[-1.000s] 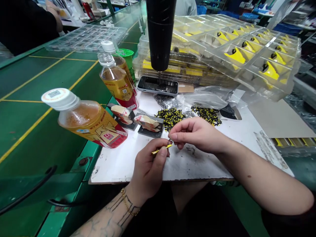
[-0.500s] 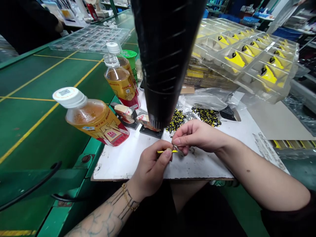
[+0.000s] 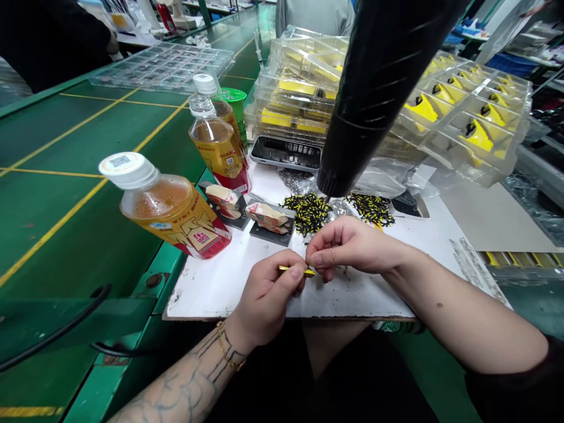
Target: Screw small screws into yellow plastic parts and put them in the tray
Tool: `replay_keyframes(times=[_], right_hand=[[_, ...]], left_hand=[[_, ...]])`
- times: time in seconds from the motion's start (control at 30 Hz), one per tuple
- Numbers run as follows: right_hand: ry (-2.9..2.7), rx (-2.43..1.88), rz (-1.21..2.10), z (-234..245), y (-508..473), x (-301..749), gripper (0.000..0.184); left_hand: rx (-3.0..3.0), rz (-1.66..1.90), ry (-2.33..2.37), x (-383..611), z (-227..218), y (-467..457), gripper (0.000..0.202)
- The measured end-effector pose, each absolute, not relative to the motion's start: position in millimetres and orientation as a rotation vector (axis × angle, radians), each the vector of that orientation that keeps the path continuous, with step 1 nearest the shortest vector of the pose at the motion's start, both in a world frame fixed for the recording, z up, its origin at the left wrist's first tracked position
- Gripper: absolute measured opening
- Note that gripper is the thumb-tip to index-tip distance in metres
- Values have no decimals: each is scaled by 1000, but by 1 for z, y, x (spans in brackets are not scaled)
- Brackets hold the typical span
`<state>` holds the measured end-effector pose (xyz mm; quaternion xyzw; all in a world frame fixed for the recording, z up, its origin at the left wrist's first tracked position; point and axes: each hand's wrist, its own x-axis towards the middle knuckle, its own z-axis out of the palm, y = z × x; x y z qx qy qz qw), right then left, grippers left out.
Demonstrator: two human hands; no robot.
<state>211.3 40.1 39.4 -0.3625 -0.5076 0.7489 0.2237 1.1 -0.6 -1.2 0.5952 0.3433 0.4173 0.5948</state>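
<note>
My left hand (image 3: 267, 294) pinches a thin yellow stick (image 3: 297, 270) between thumb and fingers, above a white work board (image 3: 211, 288). My right hand (image 3: 348, 247) meets the stick's tip, its thumb and forefinger closed on a tiny dark part that the fingers mostly hide. Just beyond my hands lie a heap of small black-and-yellow parts (image 3: 307, 212) and a second heap (image 3: 372, 209). A black cylindrical tool (image 3: 370, 106) hangs above the board, its lower end close to the first heap.
A smartphone (image 3: 286, 154) lies at the board's far end, before stacked clear trays (image 3: 295, 100). Trays of yellow parts (image 3: 467, 123) stand right. Two tea bottles (image 3: 167, 208) (image 3: 215, 141) and a green cup (image 3: 233, 103) stand left. A co-worker's torso (image 3: 315, 14) shows beyond.
The hanging black tool has swung rightward, away from the phone and over the heaps. The yellow stick has levelled out, and my hands have stayed close together around it.
</note>
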Motion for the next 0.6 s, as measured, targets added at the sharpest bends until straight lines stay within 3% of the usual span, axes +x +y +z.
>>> replay_keyframes(times=[0.17, 0.43, 0.6], right_hand=[[-1364, -1051, 2057, 41, 39, 210, 28], [-1438, -1065, 2330, 42, 42, 215, 39], [-1359, -1094, 2228, 37, 40, 212, 39]], left_hand=[[1389, 970, 812, 0, -4, 2, 30], [1504, 876, 795, -3, -6, -1, 30], [1613, 881, 850, -1, -4, -4, 25]])
